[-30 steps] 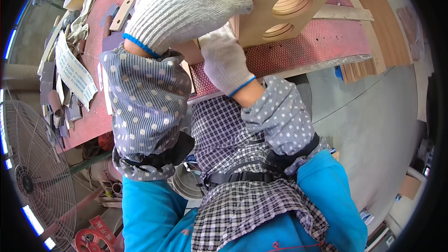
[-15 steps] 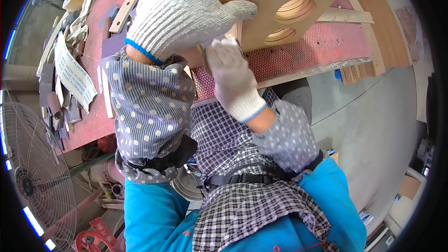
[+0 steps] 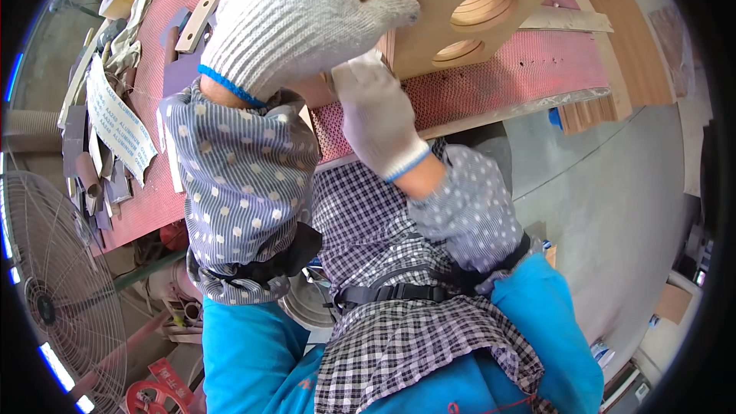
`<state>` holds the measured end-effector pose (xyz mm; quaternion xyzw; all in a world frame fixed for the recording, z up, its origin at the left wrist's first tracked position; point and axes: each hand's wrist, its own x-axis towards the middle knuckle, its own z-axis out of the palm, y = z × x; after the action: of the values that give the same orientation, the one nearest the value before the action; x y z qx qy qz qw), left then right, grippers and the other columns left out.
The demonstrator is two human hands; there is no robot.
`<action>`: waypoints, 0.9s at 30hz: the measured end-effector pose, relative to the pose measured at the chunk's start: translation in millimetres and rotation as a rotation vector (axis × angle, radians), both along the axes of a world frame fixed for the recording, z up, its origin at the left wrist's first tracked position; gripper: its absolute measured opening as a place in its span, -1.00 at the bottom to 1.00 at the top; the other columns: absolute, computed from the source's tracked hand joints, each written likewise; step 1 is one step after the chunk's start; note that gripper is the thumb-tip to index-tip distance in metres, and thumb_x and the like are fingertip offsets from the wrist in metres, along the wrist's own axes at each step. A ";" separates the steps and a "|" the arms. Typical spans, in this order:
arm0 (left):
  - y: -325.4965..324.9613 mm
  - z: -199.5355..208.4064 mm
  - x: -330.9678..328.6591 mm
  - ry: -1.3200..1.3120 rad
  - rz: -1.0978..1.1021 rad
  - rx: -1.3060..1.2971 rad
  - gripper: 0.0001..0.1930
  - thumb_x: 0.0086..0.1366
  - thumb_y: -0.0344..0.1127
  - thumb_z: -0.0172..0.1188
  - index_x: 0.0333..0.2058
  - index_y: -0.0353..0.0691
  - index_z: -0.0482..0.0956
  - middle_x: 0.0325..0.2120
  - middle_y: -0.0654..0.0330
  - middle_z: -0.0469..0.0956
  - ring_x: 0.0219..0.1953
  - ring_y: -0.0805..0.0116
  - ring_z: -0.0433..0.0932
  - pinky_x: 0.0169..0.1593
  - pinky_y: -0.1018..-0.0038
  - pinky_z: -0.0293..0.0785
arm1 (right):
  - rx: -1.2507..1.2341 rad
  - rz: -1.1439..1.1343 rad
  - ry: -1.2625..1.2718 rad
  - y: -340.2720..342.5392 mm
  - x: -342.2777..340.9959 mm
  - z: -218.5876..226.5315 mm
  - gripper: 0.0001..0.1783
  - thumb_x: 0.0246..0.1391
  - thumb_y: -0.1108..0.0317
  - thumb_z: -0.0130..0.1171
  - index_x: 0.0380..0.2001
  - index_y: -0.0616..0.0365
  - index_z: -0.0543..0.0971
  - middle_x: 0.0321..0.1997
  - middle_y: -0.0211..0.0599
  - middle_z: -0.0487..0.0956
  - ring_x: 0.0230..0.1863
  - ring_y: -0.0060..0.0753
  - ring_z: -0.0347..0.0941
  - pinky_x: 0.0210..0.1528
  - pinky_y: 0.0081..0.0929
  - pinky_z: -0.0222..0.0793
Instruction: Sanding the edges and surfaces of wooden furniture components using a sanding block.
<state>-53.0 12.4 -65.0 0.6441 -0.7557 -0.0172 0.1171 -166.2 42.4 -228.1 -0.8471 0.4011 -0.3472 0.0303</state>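
Note:
Pale wooden boards with round cut-outs stand pressed together as a thick stack (image 3: 425,27) on the bench. My left hand (image 3: 299,23), in a white knit glove with a blue cuff, grips the stack's left end, its thumb lying along the front face. Just below that thumb, my right hand (image 3: 376,111), gloved too, is closed against the stack's lower left end. Its fingers wrap a thin grey-brown piece that looks like sandpaper, almost wholly hidden now. The contact between that piece and the wood is hidden.
A red mesh mat (image 3: 529,65) covers the bench. Sandpaper scraps (image 3: 119,119) and offcuts pile up at the left, near a drilled wooden strip (image 3: 207,11). A large fan (image 3: 57,299) stands at lower left. Wooden panels (image 3: 625,27) lean at the right.
My right hand has shifted slightly left and up along the end of the stack, and the piece in its fingers shows less. My left hand keeps its grip, with the stack almost unmoved.

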 end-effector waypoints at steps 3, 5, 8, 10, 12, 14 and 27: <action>-14.8 -15.1 3.3 0.066 -0.118 -0.065 -0.33 0.23 0.27 0.38 0.11 -0.15 0.62 -0.14 -0.09 0.69 -0.09 -0.05 0.72 -0.03 0.15 0.63 | 0.480 -0.115 0.452 -23.2 14.7 11.4 -0.73 0.02 0.45 0.20 -0.16 0.16 0.62 -0.23 -0.16 0.68 -0.12 -0.06 0.65 -0.03 -0.28 0.57; -2.8 -5.4 2.9 0.022 -0.062 -0.055 -0.33 0.23 0.26 0.38 0.11 -0.15 0.62 -0.14 -0.09 0.69 -0.09 -0.05 0.72 -0.02 0.15 0.62 | 0.296 -0.069 0.234 -11.1 16.5 -16.9 -0.62 0.05 0.45 0.18 -0.01 0.25 0.58 -0.07 -0.02 0.65 0.06 0.07 0.59 0.16 -0.16 0.48; -4.3 -9.2 3.4 0.004 -0.038 -0.086 -0.34 0.24 0.25 0.38 0.11 -0.15 0.62 -0.13 -0.10 0.68 -0.06 -0.06 0.71 0.01 0.16 0.61 | 0.129 0.008 -0.010 4.0 -1.5 -20.2 -0.48 0.08 0.48 0.13 0.16 0.36 0.52 0.15 0.10 0.59 0.31 0.20 0.47 0.36 -0.04 0.38; -11.5 -3.8 -7.7 0.054 -0.055 0.036 -0.32 0.22 0.27 0.37 0.13 -0.13 0.61 -0.12 -0.10 0.68 -0.06 -0.07 0.70 0.02 0.15 0.61 | 0.112 -0.012 0.062 0.0 -14.2 -24.7 -0.47 0.09 0.48 0.12 0.17 0.35 0.51 0.18 0.08 0.57 0.34 0.17 0.44 0.35 -0.07 0.39; -9.7 -4.5 11.0 0.042 -0.100 -0.041 -0.31 0.22 0.27 0.37 0.13 -0.13 0.61 -0.12 -0.10 0.68 -0.06 -0.07 0.71 0.01 0.15 0.61 | 0.130 -0.008 0.070 -10.1 9.7 -1.9 -0.49 0.08 0.45 0.14 0.14 0.33 0.53 0.17 0.08 0.58 0.33 0.12 0.45 0.33 -0.10 0.41; -12.5 -10.8 13.6 0.064 -0.180 -0.117 -0.30 0.21 0.28 0.37 0.14 -0.12 0.61 -0.12 -0.10 0.68 -0.07 -0.07 0.71 0.00 0.15 0.62 | 0.805 0.020 0.563 -31.1 20.0 46.2 -0.50 0.09 0.41 0.16 0.12 0.33 0.53 0.18 0.10 0.58 0.32 0.09 0.48 0.31 -0.14 0.43; -9.2 -9.0 5.9 0.056 -0.057 0.004 -0.32 0.23 0.25 0.38 0.15 -0.13 0.60 -0.16 -0.08 0.70 -0.10 -0.05 0.72 -0.02 0.13 0.61 | 0.601 -0.052 0.389 -24.2 16.5 19.9 -0.73 0.03 0.50 0.19 -0.14 0.21 0.59 -0.06 -0.03 0.64 0.04 -0.06 0.61 -0.03 -0.23 0.60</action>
<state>-47.2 3.2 -74.0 0.6219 -0.7701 -0.0398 0.1363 -149.6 18.1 -208.2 -0.8400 0.5052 -0.0468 0.1925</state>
